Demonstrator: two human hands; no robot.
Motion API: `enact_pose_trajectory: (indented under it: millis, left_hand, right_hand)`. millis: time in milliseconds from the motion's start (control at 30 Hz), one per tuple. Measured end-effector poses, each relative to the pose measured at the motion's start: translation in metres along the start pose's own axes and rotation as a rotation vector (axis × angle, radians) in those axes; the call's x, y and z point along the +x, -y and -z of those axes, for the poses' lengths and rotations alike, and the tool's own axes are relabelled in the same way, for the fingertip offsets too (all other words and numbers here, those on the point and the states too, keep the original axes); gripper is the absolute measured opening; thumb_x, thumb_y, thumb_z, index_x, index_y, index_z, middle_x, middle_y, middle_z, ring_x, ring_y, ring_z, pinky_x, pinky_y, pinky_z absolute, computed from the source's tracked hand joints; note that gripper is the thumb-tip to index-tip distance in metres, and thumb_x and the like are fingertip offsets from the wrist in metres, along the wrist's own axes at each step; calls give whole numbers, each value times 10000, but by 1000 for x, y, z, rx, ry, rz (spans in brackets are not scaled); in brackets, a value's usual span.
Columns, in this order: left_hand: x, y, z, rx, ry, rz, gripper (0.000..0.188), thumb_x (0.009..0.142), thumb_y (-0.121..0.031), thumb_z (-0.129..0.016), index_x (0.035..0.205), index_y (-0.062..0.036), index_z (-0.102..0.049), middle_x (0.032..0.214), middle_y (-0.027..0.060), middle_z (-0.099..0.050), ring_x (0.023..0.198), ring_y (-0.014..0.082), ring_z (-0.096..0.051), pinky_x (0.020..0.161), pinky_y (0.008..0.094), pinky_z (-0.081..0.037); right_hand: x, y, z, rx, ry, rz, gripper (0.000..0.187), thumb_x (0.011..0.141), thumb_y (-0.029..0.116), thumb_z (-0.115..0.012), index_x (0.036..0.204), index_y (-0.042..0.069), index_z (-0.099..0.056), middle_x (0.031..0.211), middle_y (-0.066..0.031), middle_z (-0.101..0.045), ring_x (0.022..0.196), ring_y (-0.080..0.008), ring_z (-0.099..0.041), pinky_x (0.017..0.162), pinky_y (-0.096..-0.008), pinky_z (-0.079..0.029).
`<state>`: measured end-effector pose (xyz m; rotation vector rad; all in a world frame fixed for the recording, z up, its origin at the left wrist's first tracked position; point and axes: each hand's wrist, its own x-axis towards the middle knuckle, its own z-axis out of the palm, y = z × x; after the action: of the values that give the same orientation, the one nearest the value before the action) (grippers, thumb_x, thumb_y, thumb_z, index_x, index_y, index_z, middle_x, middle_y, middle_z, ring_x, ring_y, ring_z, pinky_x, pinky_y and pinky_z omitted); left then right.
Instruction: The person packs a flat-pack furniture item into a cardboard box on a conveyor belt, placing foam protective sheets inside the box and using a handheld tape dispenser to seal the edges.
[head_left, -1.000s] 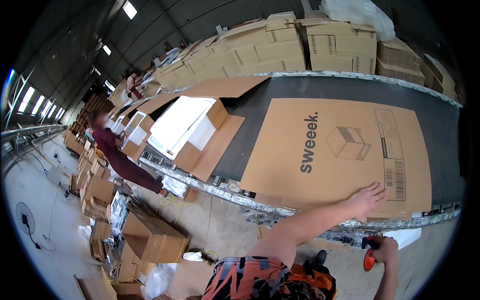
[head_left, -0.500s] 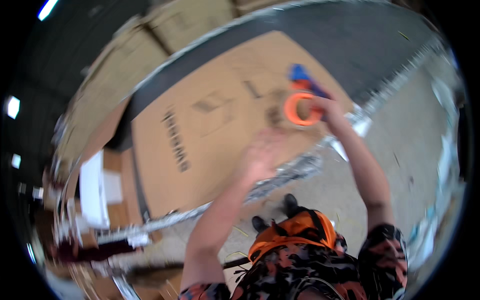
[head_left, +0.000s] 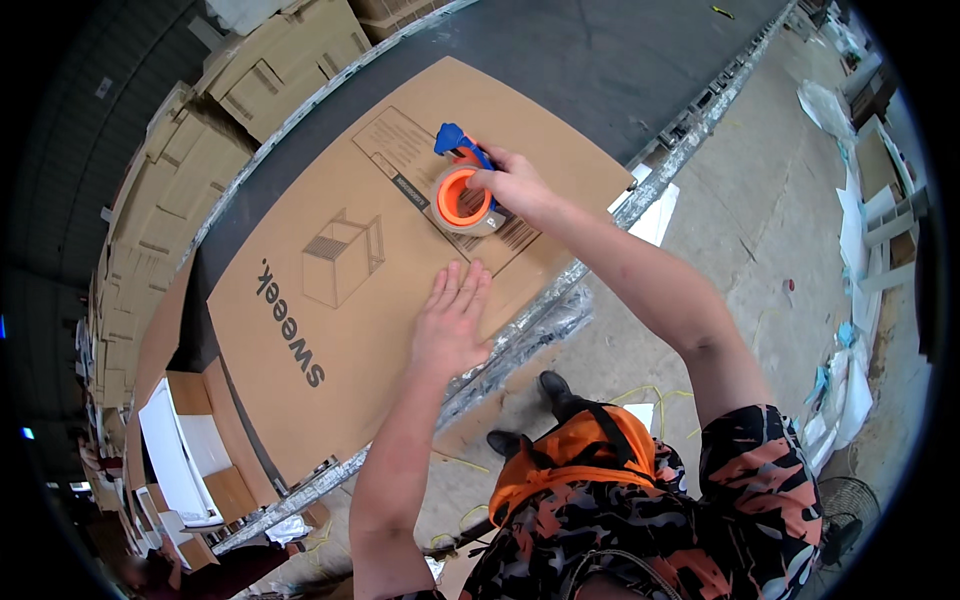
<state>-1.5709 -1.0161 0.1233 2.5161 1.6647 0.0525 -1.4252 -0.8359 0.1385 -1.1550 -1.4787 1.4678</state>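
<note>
Left hand (head_left: 452,325) just resting flat on the carton (head_left: 400,265), right hand (head_left: 517,186) gripping a tape gun (head_left: 446,200) over it, dark belt (head_left: 610,80) out past both.

Beyond the dark belt (head_left: 600,65), stacked tan cartons (head_left: 290,75). At lower left, a white panel (head_left: 170,460) edged by brown cardboard (head_left: 232,494). Across the concrete floor (head_left: 720,230), scattered yellow strapping (head_left: 656,389); at lower right, a wire-caged fan (head_left: 845,503).
</note>
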Motion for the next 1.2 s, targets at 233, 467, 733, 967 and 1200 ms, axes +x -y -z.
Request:
enact_pose_trajectory:
  millis: [233,467,733,967,1200]
  left_hand:
    - [-2,2,0,14,-27,-5,945,642,-321,-742,1431,-36,-307,1509,129,-268,1399,320,-230,1169,397,-169]
    - [-32,-13,1,86,-161,125,801,713,-378,-703,1322,57,-418,1420,222,-369,1357,336,-304,1151,413,-195]
    - [-210,24,-51,117,-698,510,626,766,-422,-648,1185,30,-538,1280,201,-516,1207,371,-480,988,514,-381]
    - [-173,20,-78,223,-1092,599,253,879,-338,-544,868,-102,-633,1112,73,-636,1067,223,-598,841,351,-438]
    - [-169,6,-78,103,-1169,703,193,837,-231,-597,858,-57,-676,1017,49,-688,1014,187,-638,886,310,-440]
  right_hand:
    - [-4,8,-18,-606,-197,212,556,759,298,-612,1223,0,-542,1214,-247,-554,1047,-373,-573,906,-403,-451]
    - [-88,5,-52,-570,203,565,354,783,71,-587,1128,-6,-608,1275,-205,-533,1176,-368,-492,986,-404,-418]
    - [-102,-36,-100,-1035,216,712,453,773,167,-556,1204,25,-573,1349,-222,-459,1233,-427,-373,1051,-472,-315]
    - [-35,-33,-136,-1139,240,840,550,796,203,-557,1314,45,-467,1477,-241,-250,1309,-432,-271,1079,-524,-247]
    - [201,-56,-299,-1195,170,916,537,919,383,-489,1346,61,-435,1453,-237,-287,1311,-449,-284,1060,-482,-308]
